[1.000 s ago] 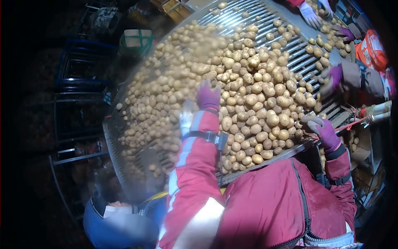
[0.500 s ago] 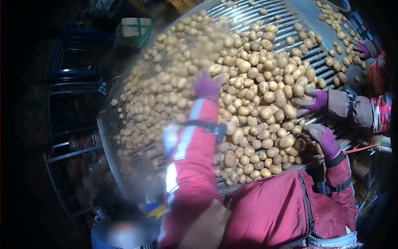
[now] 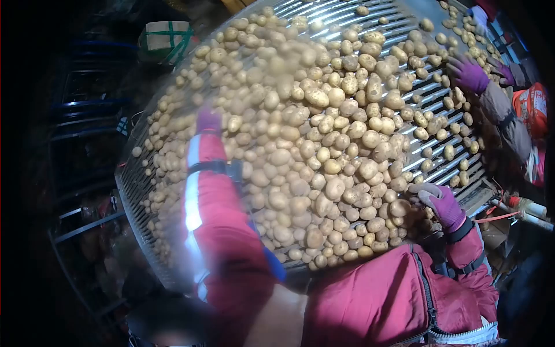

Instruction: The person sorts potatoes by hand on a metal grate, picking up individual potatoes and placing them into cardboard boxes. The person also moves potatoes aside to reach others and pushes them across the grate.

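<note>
Potatoes (image 3: 335, 188) lie heaped over a slatted metal grate (image 3: 289, 8). My left hand (image 3: 209, 121), in a purple glove, reaches over the left part of the heap among the potatoes. Haze and motion smear its fingers, so their pose is unclear. At the right edge of the heap is my right hand (image 3: 442, 203), in a purple glove with grey fingertips. Its fingers curl down beside several potatoes in shadow; whatever is under them is hidden.
A co-worker's purple-gloved hand (image 3: 469, 75) reaches over potatoes at the upper right. Another person's pale-gloved hand (image 3: 478, 17) is farther up. A box with green straps (image 3: 167, 39) stands at upper left, and a metal frame (image 3: 89, 222) is at left.
My left hand has swept left across the heap. My right hand stays near the right edge. The co-worker's hand has moved up, away from my right hand, and potatoes there have spread over the slats.
</note>
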The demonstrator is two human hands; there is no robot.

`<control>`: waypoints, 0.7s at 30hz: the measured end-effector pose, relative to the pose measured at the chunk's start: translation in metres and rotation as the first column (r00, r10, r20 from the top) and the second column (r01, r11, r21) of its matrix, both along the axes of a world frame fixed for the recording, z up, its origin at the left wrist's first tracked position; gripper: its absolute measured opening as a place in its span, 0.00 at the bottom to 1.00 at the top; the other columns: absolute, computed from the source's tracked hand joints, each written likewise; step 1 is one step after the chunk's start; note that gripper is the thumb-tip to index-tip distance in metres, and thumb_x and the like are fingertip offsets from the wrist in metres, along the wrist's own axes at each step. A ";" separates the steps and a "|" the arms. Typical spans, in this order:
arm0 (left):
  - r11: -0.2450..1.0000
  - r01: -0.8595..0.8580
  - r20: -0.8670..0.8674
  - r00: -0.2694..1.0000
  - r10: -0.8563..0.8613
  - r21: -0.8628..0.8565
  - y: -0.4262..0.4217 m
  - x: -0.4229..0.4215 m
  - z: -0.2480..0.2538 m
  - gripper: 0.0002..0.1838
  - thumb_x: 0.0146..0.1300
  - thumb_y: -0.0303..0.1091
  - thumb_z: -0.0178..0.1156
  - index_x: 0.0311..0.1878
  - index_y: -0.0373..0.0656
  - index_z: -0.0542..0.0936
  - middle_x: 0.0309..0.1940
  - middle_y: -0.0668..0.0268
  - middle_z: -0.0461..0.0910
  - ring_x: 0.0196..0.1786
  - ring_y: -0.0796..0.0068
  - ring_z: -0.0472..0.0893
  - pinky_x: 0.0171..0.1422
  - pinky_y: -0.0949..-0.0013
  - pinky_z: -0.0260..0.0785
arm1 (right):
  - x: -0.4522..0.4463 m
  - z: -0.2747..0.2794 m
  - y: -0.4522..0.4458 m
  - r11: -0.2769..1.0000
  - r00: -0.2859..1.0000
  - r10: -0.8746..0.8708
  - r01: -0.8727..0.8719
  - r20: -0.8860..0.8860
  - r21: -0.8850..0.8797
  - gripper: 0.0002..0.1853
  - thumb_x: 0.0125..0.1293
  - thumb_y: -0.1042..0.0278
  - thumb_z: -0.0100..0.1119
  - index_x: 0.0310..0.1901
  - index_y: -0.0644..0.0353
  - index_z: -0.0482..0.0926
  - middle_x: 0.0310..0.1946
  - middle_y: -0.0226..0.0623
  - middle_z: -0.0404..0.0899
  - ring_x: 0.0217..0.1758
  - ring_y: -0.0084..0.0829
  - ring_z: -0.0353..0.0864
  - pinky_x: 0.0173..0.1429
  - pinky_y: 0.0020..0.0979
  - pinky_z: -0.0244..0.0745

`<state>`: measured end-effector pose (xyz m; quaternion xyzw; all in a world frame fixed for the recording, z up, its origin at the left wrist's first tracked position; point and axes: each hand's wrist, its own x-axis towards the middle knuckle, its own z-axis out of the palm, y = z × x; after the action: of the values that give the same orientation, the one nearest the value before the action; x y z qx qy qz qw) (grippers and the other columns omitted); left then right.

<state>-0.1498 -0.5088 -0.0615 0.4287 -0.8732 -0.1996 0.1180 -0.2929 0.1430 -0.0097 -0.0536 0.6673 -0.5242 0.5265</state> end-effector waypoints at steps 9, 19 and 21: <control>0.937 0.280 0.402 0.898 -0.179 -0.209 0.004 0.000 -0.011 0.26 0.59 0.43 0.66 0.60 0.45 0.78 0.45 0.54 0.83 0.46 0.56 0.84 0.51 0.57 0.77 | 0.004 -0.005 -0.007 1.000 1.000 0.002 -0.002 0.004 -0.008 0.21 0.73 0.61 0.58 0.59 0.67 0.79 0.51 0.37 0.85 0.52 0.27 0.84 0.59 0.30 0.77; 0.972 0.227 -0.252 0.946 -0.205 0.063 0.168 -0.022 -0.011 0.27 0.58 0.32 0.63 0.64 0.43 0.78 0.54 0.51 0.79 0.60 0.56 0.78 0.66 0.57 0.70 | 0.012 0.001 0.000 0.984 0.999 0.022 -0.015 0.039 -0.178 0.20 0.74 0.62 0.57 0.58 0.68 0.80 0.50 0.36 0.84 0.52 0.26 0.82 0.59 0.29 0.77; 0.957 0.273 -0.225 0.931 -0.288 -0.094 0.198 -0.042 0.012 0.20 0.62 0.34 0.62 0.58 0.41 0.81 0.51 0.52 0.81 0.57 0.54 0.79 0.64 0.59 0.73 | 0.014 0.004 0.001 0.982 1.000 0.005 -0.004 0.005 -0.186 0.19 0.74 0.62 0.57 0.57 0.67 0.81 0.49 0.36 0.84 0.52 0.26 0.82 0.58 0.29 0.77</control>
<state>-0.1916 -0.3103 -0.0499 0.2690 -0.9108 -0.2373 0.2045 -0.2794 0.1444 -0.0054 -0.1024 0.6136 -0.5833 0.5222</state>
